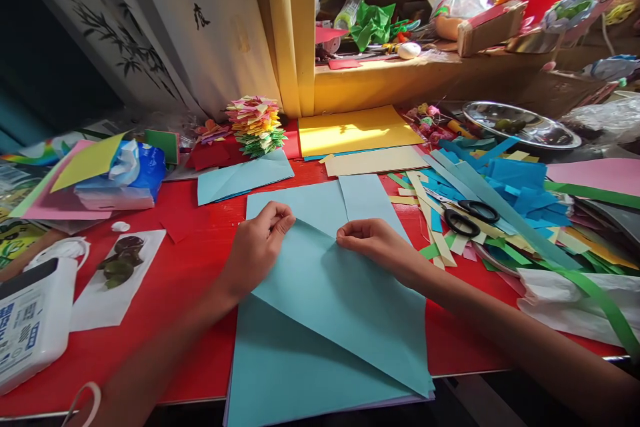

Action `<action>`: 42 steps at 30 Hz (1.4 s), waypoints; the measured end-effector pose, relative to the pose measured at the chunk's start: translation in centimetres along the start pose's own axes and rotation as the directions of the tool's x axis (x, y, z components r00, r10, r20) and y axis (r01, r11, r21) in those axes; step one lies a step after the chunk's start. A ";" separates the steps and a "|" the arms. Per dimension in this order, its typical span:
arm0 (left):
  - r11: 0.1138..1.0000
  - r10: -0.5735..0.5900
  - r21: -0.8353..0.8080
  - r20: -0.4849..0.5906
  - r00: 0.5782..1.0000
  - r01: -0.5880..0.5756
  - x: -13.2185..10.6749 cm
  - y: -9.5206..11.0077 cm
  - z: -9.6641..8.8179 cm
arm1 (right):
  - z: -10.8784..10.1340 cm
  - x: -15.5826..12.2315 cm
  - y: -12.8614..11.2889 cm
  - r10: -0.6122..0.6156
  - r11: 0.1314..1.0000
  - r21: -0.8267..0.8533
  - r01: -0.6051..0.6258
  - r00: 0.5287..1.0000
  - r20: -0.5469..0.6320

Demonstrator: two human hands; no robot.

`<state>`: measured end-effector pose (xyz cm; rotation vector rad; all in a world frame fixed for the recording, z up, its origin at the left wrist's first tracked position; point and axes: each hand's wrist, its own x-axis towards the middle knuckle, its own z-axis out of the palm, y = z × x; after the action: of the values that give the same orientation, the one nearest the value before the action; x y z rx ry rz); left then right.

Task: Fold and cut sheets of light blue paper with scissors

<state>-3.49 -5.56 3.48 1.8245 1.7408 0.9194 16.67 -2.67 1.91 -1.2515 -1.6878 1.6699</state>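
A light blue sheet of paper (pixel 350 300) is raised at a slant above a stack of blue paper (pixel 285 367) at the table's front edge. My left hand (pixel 260 247) is closed in a pinch on the sheet's upper left corner. To the right, my right hand (pixel 373 240) pinches the same sheet along its upper edge, thumb and fingers together. Behind the hands lies more pale blue paper (pixel 305 199), with a narrower strip (pixel 367 197) beside it. Black-handled scissors (pixel 470 213) rest among paper scraps, right of my right hand.
Folded blue paper (pixel 245 177), yellow sheets (pixel 355 130) and a stacked paper-piece model (pixel 255 123) stand at the back. Coloured strips (pixel 520 193) and a metal bowl (pixel 520 123) crowd the right. At left are a tissue pack (pixel 123 173) and a white box (pixel 35 327) on the red table (pixel 185 347).
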 end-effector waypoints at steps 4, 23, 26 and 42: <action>0.999 0.006 0.036 0.001 1.000 -0.006 0.5 -0.3 -0.6 | 0.0 0.1 -0.2 0.030 0.999 -0.018 -0.030 1.000 -0.005; 0.986 0.023 0.165 -0.214 0.977 0.013 2.7 -2.5 -3.6 | -0.5 0.3 0.3 -0.049 0.999 -0.017 0.048 0.999 -0.023; 0.988 0.045 0.154 -0.282 0.958 -0.001 3.1 -3.2 -4.5 | -0.7 0.3 0.6 -0.040 0.999 -0.029 0.040 0.999 -0.017; 0.997 -0.029 -0.068 0.015 0.999 0.030 1.9 -1.5 -2.1 | -0.5 0.2 0.0 -0.029 0.997 0.074 0.022 0.994 0.106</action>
<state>-6.06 -3.80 4.11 1.7530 1.7029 0.9406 17.03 -2.24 1.90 -1.1204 -1.6814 1.7951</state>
